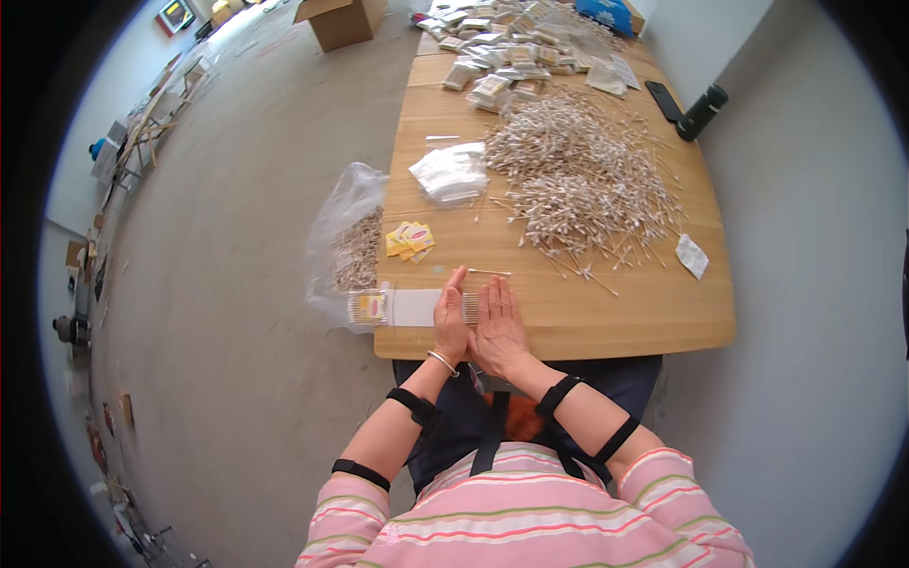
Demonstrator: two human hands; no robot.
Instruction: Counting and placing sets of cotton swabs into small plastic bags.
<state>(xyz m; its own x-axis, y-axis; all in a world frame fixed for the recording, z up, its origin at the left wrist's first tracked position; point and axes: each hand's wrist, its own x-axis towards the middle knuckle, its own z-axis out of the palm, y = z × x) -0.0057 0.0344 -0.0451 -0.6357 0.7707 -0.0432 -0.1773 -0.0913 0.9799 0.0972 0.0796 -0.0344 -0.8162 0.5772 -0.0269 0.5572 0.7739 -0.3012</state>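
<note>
At the table's near edge, a row of cotton swabs (471,308) lies side by side between my hands. My right hand (501,331) rests flat at the right of the row, fingers stretched out, its palm side hidden. On the other side my left hand (451,320) stands on edge with its fingers straight, and the two hands touch near the wrists. Left of it lies a white card strip (414,309), partly covered by that hand. Beyond the strip, a bundle of swabs with a yellow label (371,307) sits at the table's left edge. One loose swab (490,273) lies past my fingertips.
A large heap of loose swabs (578,170) covers the middle right of the table. Nearby are clear bags (449,174), yellow labels (409,240) and a crumpled tissue (692,256). Packed swabs (492,90), a phone (664,100) and a dark bottle (702,113) stand farther back.
</note>
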